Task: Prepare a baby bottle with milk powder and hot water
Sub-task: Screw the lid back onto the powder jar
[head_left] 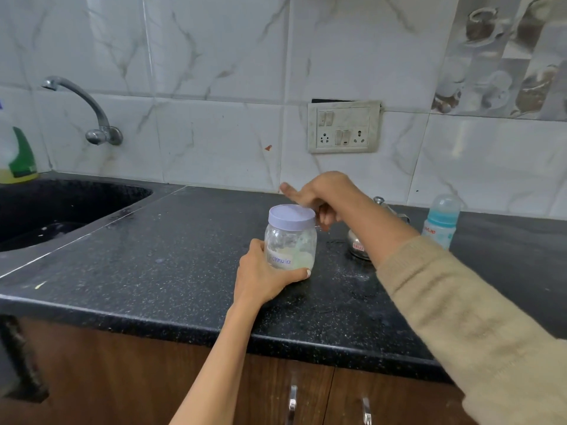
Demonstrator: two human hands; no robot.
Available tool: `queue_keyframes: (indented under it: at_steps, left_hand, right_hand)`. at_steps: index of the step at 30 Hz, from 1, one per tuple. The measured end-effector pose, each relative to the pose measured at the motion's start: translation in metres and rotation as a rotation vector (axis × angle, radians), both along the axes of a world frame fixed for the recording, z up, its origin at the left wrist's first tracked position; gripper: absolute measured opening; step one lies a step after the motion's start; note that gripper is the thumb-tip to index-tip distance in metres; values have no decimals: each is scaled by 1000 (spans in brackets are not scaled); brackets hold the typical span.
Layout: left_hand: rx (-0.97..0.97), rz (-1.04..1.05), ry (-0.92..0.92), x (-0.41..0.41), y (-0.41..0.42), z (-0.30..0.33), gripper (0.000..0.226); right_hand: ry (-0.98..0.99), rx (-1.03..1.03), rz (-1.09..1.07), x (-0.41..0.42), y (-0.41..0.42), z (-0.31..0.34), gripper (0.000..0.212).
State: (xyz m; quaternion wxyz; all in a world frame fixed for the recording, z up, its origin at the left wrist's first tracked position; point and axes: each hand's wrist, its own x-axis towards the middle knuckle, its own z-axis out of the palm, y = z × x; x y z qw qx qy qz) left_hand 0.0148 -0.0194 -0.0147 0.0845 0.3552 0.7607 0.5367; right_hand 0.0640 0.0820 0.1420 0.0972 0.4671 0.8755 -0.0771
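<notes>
A clear plastic jar [291,245] labelled "formula", with pale powder at its bottom and a lilac screw lid [291,216], stands on the black counter [171,259]. My left hand [264,273] wraps around the jar's lower left side. My right hand [322,196] is at the lid's far right edge, thumb stretched out, other fingers curled; whether it grips the lid is unclear. A baby bottle [441,220] with a blue collar and clear cap stands at the right. A small steel kettle [359,245] sits behind my right forearm, mostly hidden.
A black sink [46,207] lies at the left under a wall tap [92,115]. A dish soap bottle [17,154] stands at the far left. A switch and socket panel [343,127] is on the tiled wall. Cabinet handles [293,403] show below the counter edge.
</notes>
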Motion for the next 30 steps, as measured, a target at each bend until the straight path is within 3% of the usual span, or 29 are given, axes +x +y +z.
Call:
queue_keyframes:
  at_steps: [2, 4, 6, 11, 18, 24, 26, 30]
  left_hand:
    - [0, -7, -2, 0, 0, 0, 73]
    - [-1, -15, -4, 0, 1, 0, 73]
    - [0, -18, -6, 0, 0, 1, 73]
    - [1, -7, -9, 0, -1, 1, 74]
    - [-4, -17, -7, 0, -1, 0, 73]
    - [0, -4, -7, 1, -1, 0, 73]
    - [1, -3, -12, 1, -1, 0, 72]
    - [2, -12, -8, 1, -2, 1, 72]
  right_hand:
    - [9, -77, 37, 7, 6, 17, 100]
    - [30, -52, 240, 11, 7, 31, 80]
    - [48, -37, 406, 12, 1, 37, 76]
    - [-60, 224, 381, -1, -13, 20, 34]
    - [-22, 53, 438, 0, -20, 24, 57]
    - [-77, 477, 167, -14, -17, -5, 69]
    - [-64, 517, 104, -14, -12, -7, 72]
    - [-26, 247, 36, 1, 0, 14, 80]
